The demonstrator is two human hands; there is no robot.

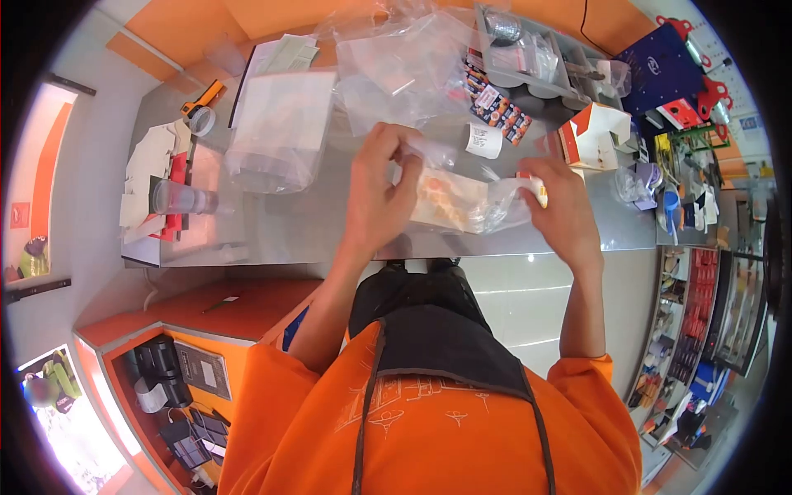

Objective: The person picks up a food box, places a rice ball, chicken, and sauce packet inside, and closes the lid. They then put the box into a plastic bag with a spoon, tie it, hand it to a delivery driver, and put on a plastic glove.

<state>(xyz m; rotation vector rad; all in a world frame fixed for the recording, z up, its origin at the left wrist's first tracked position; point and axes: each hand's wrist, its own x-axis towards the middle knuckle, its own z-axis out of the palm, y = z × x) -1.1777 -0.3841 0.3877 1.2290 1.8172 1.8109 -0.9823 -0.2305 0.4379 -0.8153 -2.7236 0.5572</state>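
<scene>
Close above the steel counter's front edge, a clear plastic bag (502, 206) with a pale box (448, 200) inside is stretched between my hands. The box has an orange print on its face. My left hand (384, 191) is closed on the bag's film at the box's left end, thumb and fingers pinched together. At the other side my right hand (564, 213) is closed on the bag's gathered right end. A small red, white and yellow piece (538, 190) shows by its fingers. A white paper slip (483, 140) with handwriting lies behind the bag.
On the steel counter (272, 219) are a stack of clear bags (285, 124), loose plastic film (404, 70) and printed cards (501, 114). A grey organizer (528, 58) stands at the back, an opened red-and-white box (596, 136) to the right. Clear cups (183, 198) lie at the left.
</scene>
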